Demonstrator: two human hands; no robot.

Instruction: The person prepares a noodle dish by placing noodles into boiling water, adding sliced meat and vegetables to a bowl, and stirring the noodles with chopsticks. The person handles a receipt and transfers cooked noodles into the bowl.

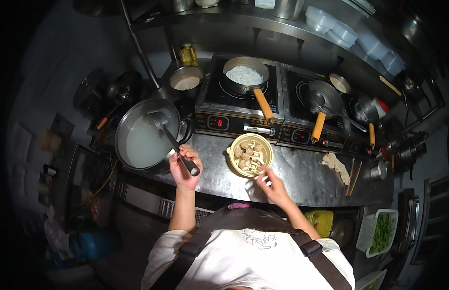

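My left hand (185, 167) grips the dark handle of a metal ladle (158, 119), whose head rests in the cloudy liquid of a large stock pot (134, 139). Close to the front of the steel counter, a round yellowish takeaway bowl (268, 154) holds meatballs and pale sliced pieces that look like mushrooms. My right hand (271, 185) is at the bowl's lower right rim, fingers bent; whether it pinches anything is not clear. Behind the bowl, a saucepan (228, 81) with a wooden handle holds white noodles on an induction cooker (213, 105).
More wooden-handled pans (320, 95) stand on cookers at the right. A crumpled cloth (335, 166) and chopsticks (354, 179) lie on the counter's right part. A basket of greens (366, 235) is lower right. An overhead shelf (239, 21) carries plastic containers (320, 18).
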